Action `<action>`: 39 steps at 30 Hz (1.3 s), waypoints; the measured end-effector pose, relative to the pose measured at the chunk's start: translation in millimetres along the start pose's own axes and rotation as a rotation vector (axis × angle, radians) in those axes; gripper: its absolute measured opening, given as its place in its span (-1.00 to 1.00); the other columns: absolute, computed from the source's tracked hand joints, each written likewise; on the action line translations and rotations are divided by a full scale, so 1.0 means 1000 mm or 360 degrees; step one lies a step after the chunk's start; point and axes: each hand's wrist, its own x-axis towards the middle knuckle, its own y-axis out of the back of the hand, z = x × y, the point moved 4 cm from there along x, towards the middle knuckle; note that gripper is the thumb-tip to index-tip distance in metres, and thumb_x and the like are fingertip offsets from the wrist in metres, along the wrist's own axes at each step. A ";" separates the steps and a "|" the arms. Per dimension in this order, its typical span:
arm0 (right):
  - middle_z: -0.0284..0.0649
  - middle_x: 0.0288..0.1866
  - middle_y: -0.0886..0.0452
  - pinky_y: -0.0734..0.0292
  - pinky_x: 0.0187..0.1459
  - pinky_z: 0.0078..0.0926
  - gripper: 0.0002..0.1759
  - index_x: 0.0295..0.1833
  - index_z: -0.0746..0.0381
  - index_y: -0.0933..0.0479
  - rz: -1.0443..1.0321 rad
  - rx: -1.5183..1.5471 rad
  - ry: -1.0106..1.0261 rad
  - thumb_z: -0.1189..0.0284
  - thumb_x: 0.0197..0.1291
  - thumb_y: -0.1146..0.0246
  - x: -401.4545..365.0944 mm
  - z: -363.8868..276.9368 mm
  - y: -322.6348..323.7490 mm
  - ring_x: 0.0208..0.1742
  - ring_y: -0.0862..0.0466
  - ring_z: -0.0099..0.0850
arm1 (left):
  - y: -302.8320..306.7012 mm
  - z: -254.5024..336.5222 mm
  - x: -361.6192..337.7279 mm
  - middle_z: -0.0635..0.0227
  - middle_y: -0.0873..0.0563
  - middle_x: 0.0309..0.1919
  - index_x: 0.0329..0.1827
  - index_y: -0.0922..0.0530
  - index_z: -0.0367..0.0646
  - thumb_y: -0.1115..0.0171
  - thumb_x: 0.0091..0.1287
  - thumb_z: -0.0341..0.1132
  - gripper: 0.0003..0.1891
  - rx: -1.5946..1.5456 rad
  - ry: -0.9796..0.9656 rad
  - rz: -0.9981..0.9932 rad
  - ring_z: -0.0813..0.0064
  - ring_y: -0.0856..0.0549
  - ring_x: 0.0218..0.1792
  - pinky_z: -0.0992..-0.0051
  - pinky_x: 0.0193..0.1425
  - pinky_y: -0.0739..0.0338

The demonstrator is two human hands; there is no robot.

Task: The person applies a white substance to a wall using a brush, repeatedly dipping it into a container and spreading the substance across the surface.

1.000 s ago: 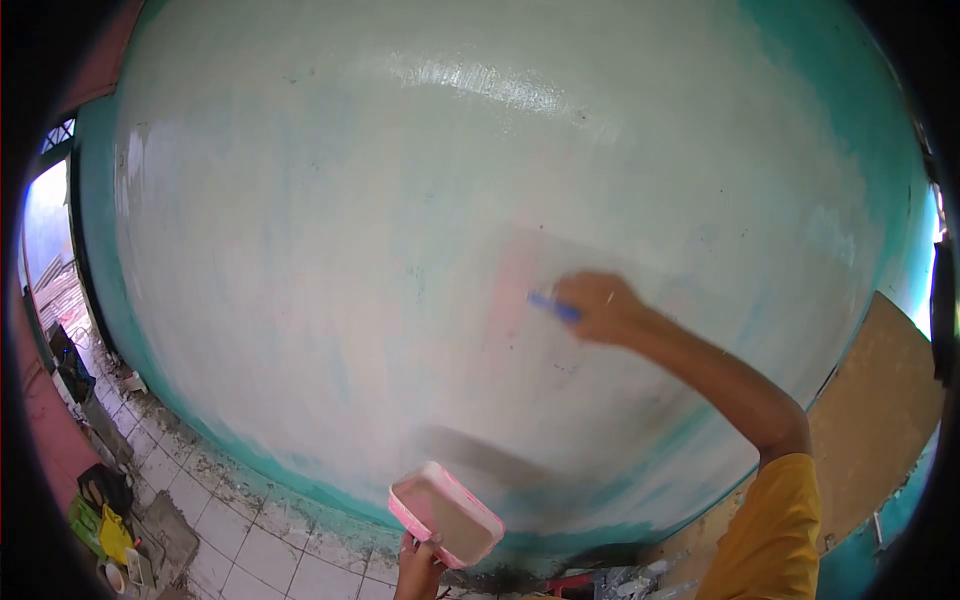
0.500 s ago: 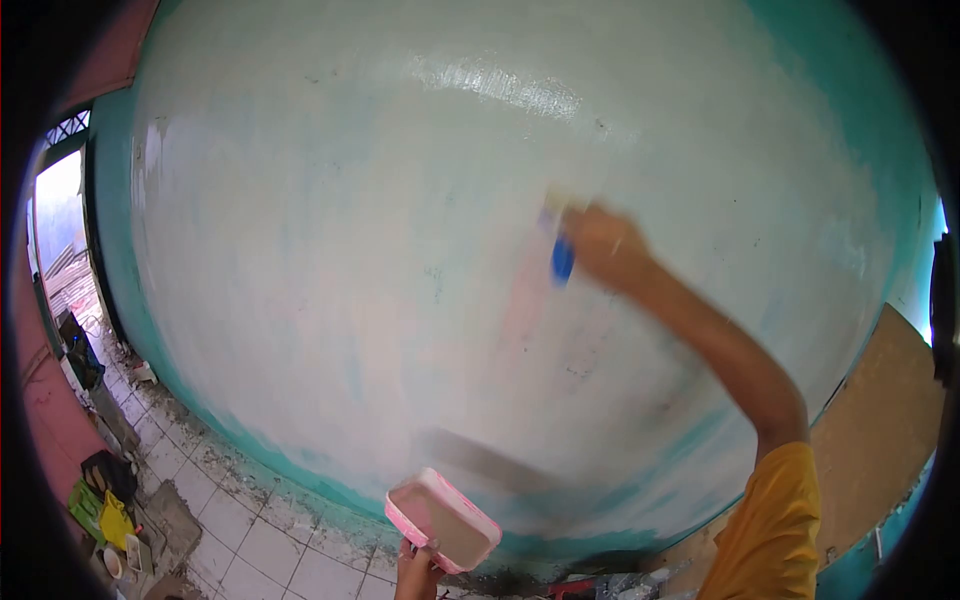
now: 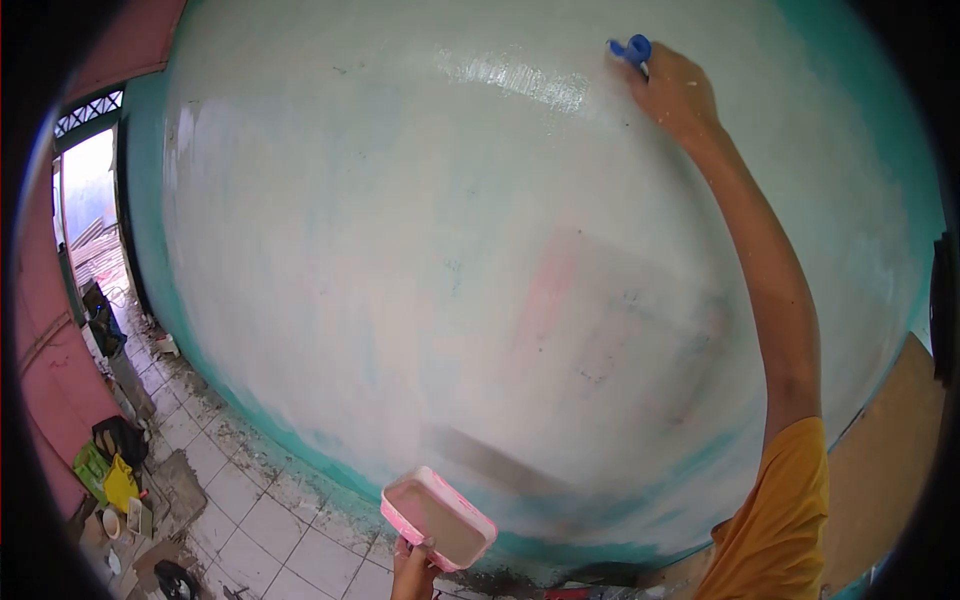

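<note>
My right hand (image 3: 678, 92) is raised high against the wall (image 3: 400, 200), fingers wrapped round a paintbrush with a blue handle (image 3: 630, 48); its bristle end is mostly hidden now. Low in the view, my left hand (image 3: 415, 568) grips the near edge of a pink rectangular tub (image 3: 440, 518) holding pale greyish paint. Whitish paint covers most of the wall, with pink and teal patches showing through. A wet, shiny patch (image 3: 520, 80) lies just left of the brush.
A doorway (image 3: 90, 190) opens at the left beside a pink wall panel (image 3: 60, 380). Bags (image 3: 120, 485) and small containers lie on the dirty tiled floor (image 3: 290, 545). A brown board (image 3: 890, 460) leans at the right.
My right hand has swept up and slightly right with the paintbrush, from mid-wall to near the top. The tub stays almost in place in my left hand; the view has shifted a little.
</note>
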 end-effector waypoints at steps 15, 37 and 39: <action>-0.11 -0.31 -0.63 -0.57 -0.14 -0.17 -0.75 -0.19 0.22 -0.58 -0.0695 0.0605 0.0744 0.26 0.28 -0.16 -0.187 -0.100 -0.092 -0.23 -0.65 -0.10 | -0.020 -0.015 0.007 0.17 -0.52 0.16 0.39 -0.22 -0.15 -0.37 0.21 -0.09 -0.25 -0.0416 -0.0019 0.0059 0.20 -0.62 0.07 0.13 -0.04 -0.66; -0.15 -0.35 -0.64 -0.54 -0.22 -0.10 -0.86 -0.29 0.15 -0.61 -0.0796 0.0630 0.0380 0.43 -0.01 -0.21 -0.271 -0.162 -0.106 -0.29 -0.65 -0.10 | 0.076 0.098 0.063 0.12 -0.46 0.17 0.37 -0.16 -0.25 -0.36 0.23 -0.26 -0.28 -0.0241 0.0212 -0.0257 0.22 -0.56 0.14 0.17 0.07 -0.64; -0.03 -0.39 -0.63 -0.54 -0.24 -0.05 -0.85 -0.35 0.18 -0.58 -0.0300 0.0421 0.0136 0.32 0.11 -0.26 -0.226 -0.132 -0.088 -0.32 -0.65 -0.02 | 0.087 0.099 0.066 0.10 -0.46 0.16 0.37 -0.16 -0.27 -0.35 0.22 -0.27 -0.28 -0.0198 0.0241 -0.0247 0.20 -0.58 0.13 0.18 0.06 -0.65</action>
